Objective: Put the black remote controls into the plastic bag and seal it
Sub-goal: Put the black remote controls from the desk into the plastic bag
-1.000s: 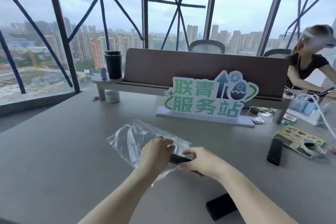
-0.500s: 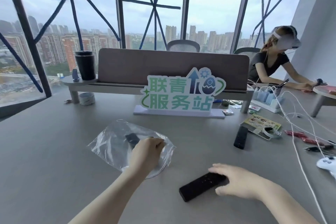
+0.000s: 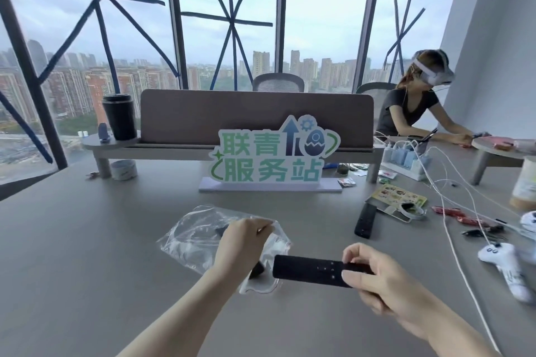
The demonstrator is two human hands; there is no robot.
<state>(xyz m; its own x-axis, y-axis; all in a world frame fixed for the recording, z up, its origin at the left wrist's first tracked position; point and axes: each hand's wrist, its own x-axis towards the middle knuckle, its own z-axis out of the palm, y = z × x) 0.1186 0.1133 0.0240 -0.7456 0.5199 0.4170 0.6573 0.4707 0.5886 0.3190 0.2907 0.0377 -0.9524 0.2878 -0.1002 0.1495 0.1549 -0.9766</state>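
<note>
A clear plastic bag (image 3: 191,238) lies on the grey table in front of me, with a black remote inside it, mostly hidden behind my hand. My left hand (image 3: 245,243) pinches the bag's right edge and holds it up. My right hand (image 3: 374,275) grips a second black remote (image 3: 307,269) by its right end. That remote is held level, just above the table, its left end close to the bag's mouth. A third black remote (image 3: 365,220) lies flat on the table further right.
A green and white sign (image 3: 272,159) stands behind the bag, in front of a shelf with a black tumbler (image 3: 119,116). White cables, a white game controller (image 3: 504,264), leaflets and tape lie at right. A person with a headset sits at the far right.
My right hand has lifted the remote off the table and carried it left to the bag's mouth. My left hand has raised the bag's edge. The view shifted slightly.
</note>
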